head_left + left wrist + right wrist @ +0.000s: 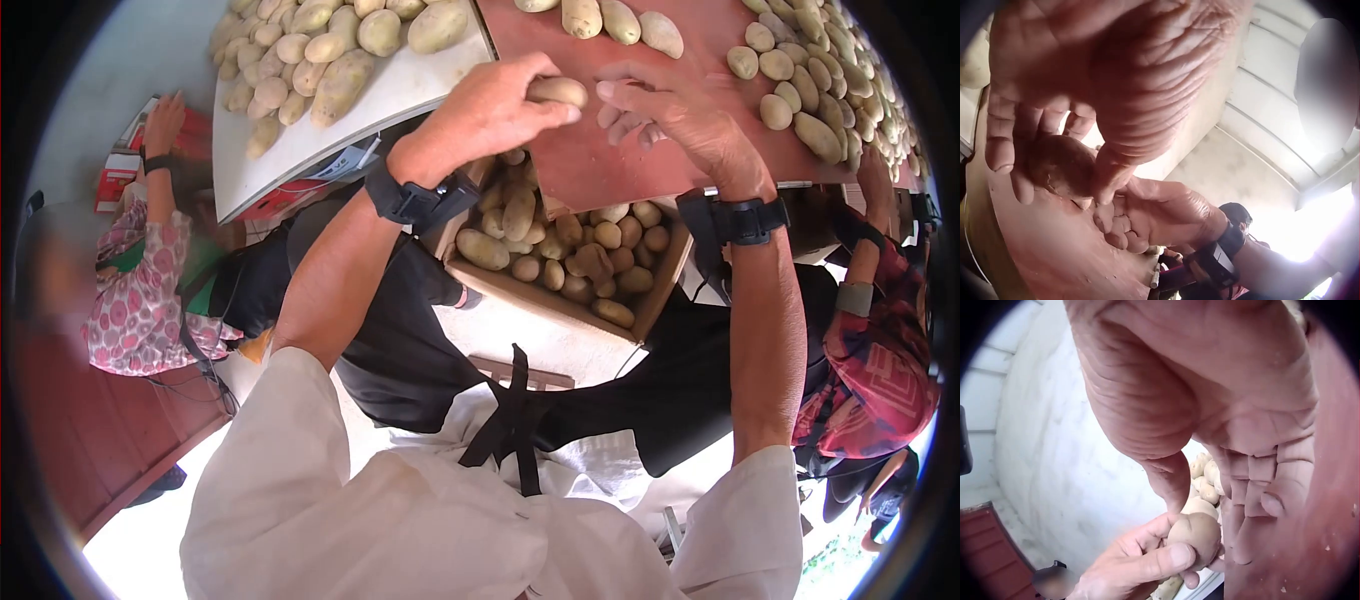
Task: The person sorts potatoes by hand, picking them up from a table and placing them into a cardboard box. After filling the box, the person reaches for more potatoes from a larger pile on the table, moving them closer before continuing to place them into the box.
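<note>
My left hand [495, 108] pinches a potato [557, 92] between thumb and fingers, held over the red tabletop [580, 160]. Seen from the left wrist, the potato [1063, 167] lies against the fingers with the thumb on its near side. My right hand [675, 110] is beside it with nothing in its grasp, its fingers relaxed and slightly bent. In the right wrist view the right thumb tip comes close to the top of the potato [1194, 539], while the other right fingers [1254, 500] extend past it.
Below the table edge stands a box [545, 298] of potatoes between my knees. Potato heaps lie on the white table [400, 85] at left and at the red table's far right [820, 80]. A person in a patterned sleeve [150, 290] sits left; another in red [870, 350] sits right.
</note>
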A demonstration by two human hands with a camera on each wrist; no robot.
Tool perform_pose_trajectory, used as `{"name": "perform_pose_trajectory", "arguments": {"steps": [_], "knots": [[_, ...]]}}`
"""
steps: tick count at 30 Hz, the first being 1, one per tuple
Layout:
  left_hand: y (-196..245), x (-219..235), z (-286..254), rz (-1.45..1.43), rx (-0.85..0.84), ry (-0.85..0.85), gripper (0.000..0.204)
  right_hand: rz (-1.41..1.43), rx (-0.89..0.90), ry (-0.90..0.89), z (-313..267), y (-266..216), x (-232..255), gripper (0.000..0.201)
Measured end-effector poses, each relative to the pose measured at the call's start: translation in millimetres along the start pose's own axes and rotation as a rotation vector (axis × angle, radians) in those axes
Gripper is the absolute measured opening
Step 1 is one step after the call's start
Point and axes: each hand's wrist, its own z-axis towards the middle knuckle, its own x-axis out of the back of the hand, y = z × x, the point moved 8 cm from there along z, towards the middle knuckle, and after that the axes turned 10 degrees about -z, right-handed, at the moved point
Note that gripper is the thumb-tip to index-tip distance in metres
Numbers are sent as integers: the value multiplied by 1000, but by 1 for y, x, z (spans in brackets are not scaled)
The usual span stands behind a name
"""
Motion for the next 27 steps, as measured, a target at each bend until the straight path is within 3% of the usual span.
{"name": "perform_pose_trajectory", "arguments": {"steps": [2,4,5,8,11,21,27], "knots": [[-15,13,-5,41,-12,41,43,-27,-12,36,-2,3,3,42],[-34,22,-14,122,148,31,45,-49,-26,71,-4,7,9,41],[-37,26,-18,123,152,32,45,-69,-30,58,-5,8,10,40],[-53,23,-32,280,260,-130,44,-79,-31,38,-4,12,9,36],[-62,12,-43,273,243,-182,46,-84,-12,37,-5,9,6,35],[-51,11,-56,439,260,-118,36,-151,5,47,-14,1,3,39],[-43,24,-56,398,266,87,30,-167,17,51,-13,8,11,33]]}}
